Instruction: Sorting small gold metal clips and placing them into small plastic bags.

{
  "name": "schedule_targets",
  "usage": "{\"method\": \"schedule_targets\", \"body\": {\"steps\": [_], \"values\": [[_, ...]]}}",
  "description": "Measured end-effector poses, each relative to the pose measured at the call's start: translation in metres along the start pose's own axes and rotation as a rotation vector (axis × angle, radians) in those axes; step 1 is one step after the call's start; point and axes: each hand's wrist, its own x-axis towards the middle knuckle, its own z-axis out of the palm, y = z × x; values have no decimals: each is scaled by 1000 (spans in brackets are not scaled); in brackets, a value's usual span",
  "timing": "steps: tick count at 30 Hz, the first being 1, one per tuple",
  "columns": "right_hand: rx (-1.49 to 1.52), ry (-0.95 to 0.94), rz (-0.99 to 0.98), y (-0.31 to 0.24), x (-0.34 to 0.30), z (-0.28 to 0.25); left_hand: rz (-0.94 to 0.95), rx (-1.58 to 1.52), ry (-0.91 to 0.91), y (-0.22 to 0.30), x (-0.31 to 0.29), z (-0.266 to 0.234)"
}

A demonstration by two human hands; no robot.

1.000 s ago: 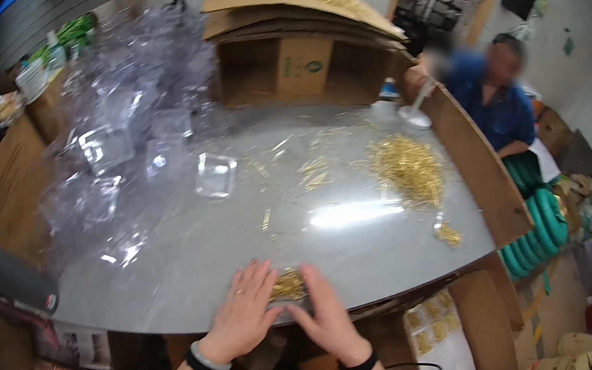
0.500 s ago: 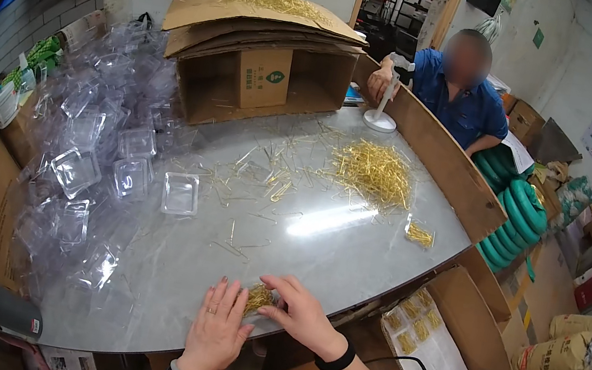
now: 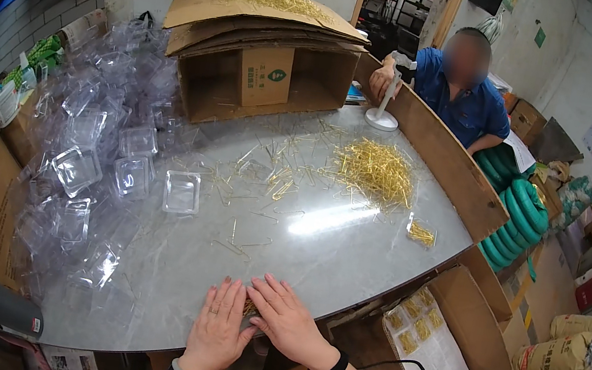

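Observation:
At the table's near edge, a small bundle of thin gold wire pieces point(image 3: 250, 307) shows in the gap between my hands, mostly covered by them. My left hand point(image 3: 218, 324) flanks it on the left, fingers long and close together. From the right, my right hand point(image 3: 291, 325) lies over it, its fingers extended and thumb toward the left hand. Whether a clear tray is under the bundle is hidden. Farther off lies a large heap of gold wire pieces point(image 3: 374, 172). A small clear tray filled with gold wire point(image 3: 421, 233) sits near the right edge.
Clear plastic trays point(image 3: 78, 170) pile up on the left, with a single tray point(image 3: 182, 192) beside them. A cardboard box point(image 3: 195, 88) stands at the back. Filled trays point(image 3: 413, 324) rest in a carton at right. Beyond the wooden board point(image 3: 447, 162), a person grips a white stand point(image 3: 383, 106).
My right hand has swung left and its fingers have come down over the gold bundle, covering more of it. My left hand stays nearly in place.

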Motion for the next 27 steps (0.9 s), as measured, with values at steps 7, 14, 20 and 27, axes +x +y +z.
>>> {"method": "schedule_targets", "body": {"steps": [7,14,20,27], "values": [[-151,-22,10,-12,-3,-2,40,-86,-12,-6,-5,-3],[-362,-3,189,5,-25,-14,26,-110,-1,-2,-3,-8],[-553,-15,383,70,-62,-73,50,-97,-34,-4,-3,-5],[-739,79,562,159,-118,-123,81,-56,17,-3,1,1]]}}
